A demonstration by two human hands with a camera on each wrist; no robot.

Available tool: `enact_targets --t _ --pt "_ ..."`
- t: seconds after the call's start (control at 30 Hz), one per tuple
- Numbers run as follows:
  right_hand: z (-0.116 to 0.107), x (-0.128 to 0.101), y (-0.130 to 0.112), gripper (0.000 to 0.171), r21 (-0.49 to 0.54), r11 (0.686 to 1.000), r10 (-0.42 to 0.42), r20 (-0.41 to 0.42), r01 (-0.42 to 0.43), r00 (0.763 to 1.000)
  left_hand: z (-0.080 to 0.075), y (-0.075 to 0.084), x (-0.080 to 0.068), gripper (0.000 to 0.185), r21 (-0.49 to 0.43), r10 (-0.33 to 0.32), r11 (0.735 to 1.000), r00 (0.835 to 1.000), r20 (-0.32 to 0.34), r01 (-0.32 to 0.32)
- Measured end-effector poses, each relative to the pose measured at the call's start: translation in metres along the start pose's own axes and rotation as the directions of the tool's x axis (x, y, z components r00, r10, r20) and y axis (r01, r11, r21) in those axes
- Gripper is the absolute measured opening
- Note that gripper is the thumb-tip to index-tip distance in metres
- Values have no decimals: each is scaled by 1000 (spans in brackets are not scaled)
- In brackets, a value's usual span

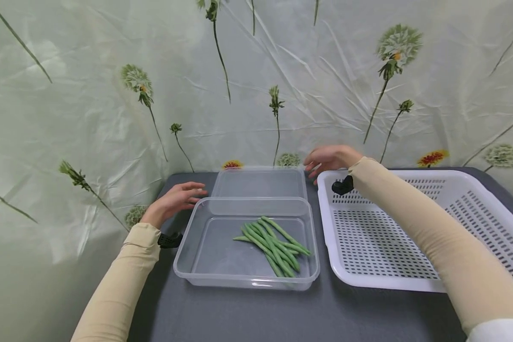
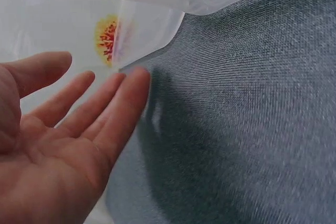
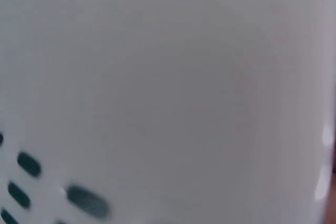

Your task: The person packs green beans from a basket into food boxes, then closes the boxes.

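A clear plastic container (image 1: 213,247) on the grey table holds a loose pile of green beans (image 1: 275,247), lying toward its right side. Behind it is a flat translucent lid (image 1: 262,183). My left hand (image 1: 178,199) hovers by the lid's left side, fingers extended and apart from it; the left wrist view shows the bare palm (image 2: 58,150) and loosely spread fingers. Past the back left corner of a white perforated basket (image 1: 331,237), my right hand (image 1: 327,157) hangs near the lid's right side with relaxed fingers. The basket's wall (image 3: 173,87) fills the right wrist view.
The basket takes up the right part of the grey table (image 1: 248,313), a narrow gap from the container. My right forearm (image 1: 427,232) crosses above it. A pale curtain (image 1: 239,128) printed with dandelions hangs right behind the table and along its left.
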State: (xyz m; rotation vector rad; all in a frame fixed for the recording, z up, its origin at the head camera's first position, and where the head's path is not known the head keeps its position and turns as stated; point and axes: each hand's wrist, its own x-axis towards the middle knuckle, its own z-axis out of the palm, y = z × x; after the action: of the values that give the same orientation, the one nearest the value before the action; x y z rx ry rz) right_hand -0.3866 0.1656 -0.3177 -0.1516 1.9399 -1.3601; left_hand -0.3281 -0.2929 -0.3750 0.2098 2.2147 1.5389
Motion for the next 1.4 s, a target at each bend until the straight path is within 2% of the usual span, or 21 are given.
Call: enact_targets --t 0.1,0.2,0.4,0.67,0.8,0.97,1.13,1.23,1.4 --pt "1 3 2 68 0 1000 23 40 -23 999 1 -2 4 52 -55 -7 998 1000 23 8" --pt "3 6 3 65 -4 999 34 32 -34 999 3 -5 9 53 -125 -22 992 998 51 28" --pt "7 8 4 59 110 991 79 2 -78 997 2 -12 17 53 -189 -50 980 998 47 58" --pt "5 5 8 60 221 961 155 69 -167 986 3 -17 24 51 -259 -36 964 997 70 53" --pt "4 8 8 56 258 957 121 59 -132 991 2 -21 28 50 -245 -8 969 997 79 28" --pt "2 13 10 53 349 933 79 22 -82 997 4 -22 28 52 -232 17 973 997 71 0" --pt "0 15 12 55 430 902 53 6 -50 999 6 -19 26 57 -303 -1 953 1000 30 10" --pt "-1 16 12 57 420 907 10 3 -10 1000 8 -18 25 60 -347 -9 938 1000 16 14" --pt "-1 14 11 59 365 928 -81 17 69 997 9 -14 20 64 -376 13 927 1000 21 -4"
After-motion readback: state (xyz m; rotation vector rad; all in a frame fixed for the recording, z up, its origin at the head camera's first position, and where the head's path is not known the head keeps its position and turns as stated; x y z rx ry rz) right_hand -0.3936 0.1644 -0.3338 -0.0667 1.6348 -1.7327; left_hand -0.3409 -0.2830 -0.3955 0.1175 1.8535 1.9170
